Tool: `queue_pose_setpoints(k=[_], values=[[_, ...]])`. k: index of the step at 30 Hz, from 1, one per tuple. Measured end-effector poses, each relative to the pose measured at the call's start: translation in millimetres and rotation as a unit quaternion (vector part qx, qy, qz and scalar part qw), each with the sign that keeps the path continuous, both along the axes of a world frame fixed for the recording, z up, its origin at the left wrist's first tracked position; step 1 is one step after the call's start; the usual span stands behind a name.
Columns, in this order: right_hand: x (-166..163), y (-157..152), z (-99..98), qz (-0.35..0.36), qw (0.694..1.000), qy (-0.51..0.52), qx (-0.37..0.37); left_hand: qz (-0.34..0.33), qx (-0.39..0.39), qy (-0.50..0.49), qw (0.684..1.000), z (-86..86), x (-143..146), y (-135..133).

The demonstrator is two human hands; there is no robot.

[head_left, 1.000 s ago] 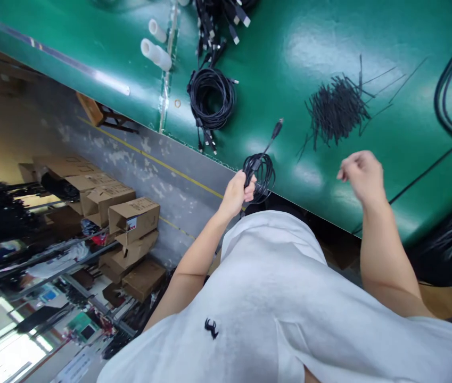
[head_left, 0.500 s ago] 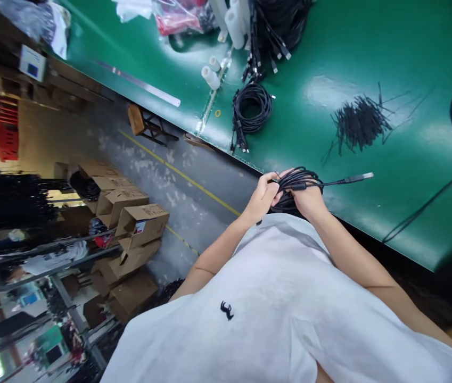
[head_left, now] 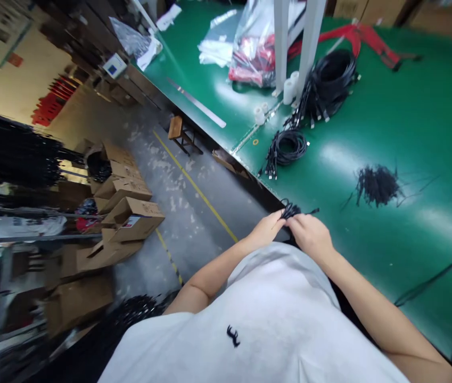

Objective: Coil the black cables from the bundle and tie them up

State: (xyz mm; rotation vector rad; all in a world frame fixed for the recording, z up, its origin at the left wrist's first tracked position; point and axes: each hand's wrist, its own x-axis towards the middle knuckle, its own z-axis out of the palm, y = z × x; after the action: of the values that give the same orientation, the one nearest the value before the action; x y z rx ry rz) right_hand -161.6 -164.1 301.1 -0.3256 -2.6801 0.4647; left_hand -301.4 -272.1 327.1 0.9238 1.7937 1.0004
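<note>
A coiled black cable [head_left: 292, 209] is held over the near edge of the green table, in front of my body. My left hand [head_left: 266, 231] grips the coil from the left, fingers closed. From the right, my right hand [head_left: 312, 234] pinches the same coil, its fingers partly hidden behind the hand. A short dark end of the bundle points right, past my right hand. On the table beyond lies another coil of black cables [head_left: 289, 148] with metal plugs. A heap of thin black ties [head_left: 378, 186] lies to the right of it.
A bigger black cable coil [head_left: 333, 80] lies near white posts [head_left: 281, 48]. Bagged red items [head_left: 252, 61], white rolls [head_left: 260, 115] and a ruler [head_left: 205, 109] are on the green table [head_left: 421, 117]. Cardboard boxes [head_left: 138, 221] and a wooden stool [head_left: 176, 128] stand on the floor at left.
The view has swung, so the table things appear lower and further right. My hands have turned the coil, now seen more edge-on, and the long plug end no longer sticks out to the right.
</note>
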Motion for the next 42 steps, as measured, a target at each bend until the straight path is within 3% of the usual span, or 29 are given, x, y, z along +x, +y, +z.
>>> queue_pose_setpoints(k=[2,4,6,11,18,21,27,29,32,34,37,40,42], values=[[-2.5,7.5,0.8,0.112,0.987,0.018,0.113,-0.032,0.003,0.003,0.999,-6.9,-1.0,-4.9],[-5.5,12.4,1.9,0.179,0.968,0.025,0.176,-0.06,-0.007,0.0,0.998,-14.1,-1.5,-8.7],[-7.2,14.1,3.9,0.218,0.954,-0.017,0.205,-0.066,-0.019,-0.027,0.997,-20.3,-1.2,-10.7],[-5.5,10.3,17.7,0.28,0.922,-0.121,0.239,-0.042,-0.05,-0.237,0.969,-27.4,1.8,-10.7],[-1.8,8.4,30.0,0.278,0.909,-0.131,0.28,-0.028,-0.094,-0.288,0.952,-21.2,0.6,-5.3],[-3.3,3.3,35.1,0.271,0.911,-0.181,0.253,-0.016,-0.1,-0.301,0.948,-20.5,5.3,-0.9],[-19.2,10.0,42.5,0.17,0.916,-0.314,0.181,0.049,-0.057,-0.357,0.931,-23.5,11.1,9.8],[-26.1,18.1,40.4,0.147,0.92,-0.321,0.169,0.055,-0.026,-0.302,0.951,-21.6,4.7,10.7],[-33.6,24.8,34.2,0.132,0.925,-0.321,0.157,-0.059,0.024,-0.043,0.997,-16.7,-11.7,11.3],[-35.4,23.4,29.5,0.141,0.925,-0.317,0.154,-0.142,0.024,0.158,0.977,-14.0,-23.7,13.5],[-34.3,17.5,24.0,0.159,0.923,-0.312,0.158,-0.196,0.009,0.369,0.908,-15.0,-37.0,21.1],[-32.8,16.2,21.0,0.175,0.921,-0.308,0.162,-0.237,0.038,0.431,0.87,-24.5,-37.1,32.1],[-32.9,20.6,18.6,0.177,0.92,-0.309,0.162,-0.237,0.029,0.419,0.876,-34.8,-26.7,38.7]])
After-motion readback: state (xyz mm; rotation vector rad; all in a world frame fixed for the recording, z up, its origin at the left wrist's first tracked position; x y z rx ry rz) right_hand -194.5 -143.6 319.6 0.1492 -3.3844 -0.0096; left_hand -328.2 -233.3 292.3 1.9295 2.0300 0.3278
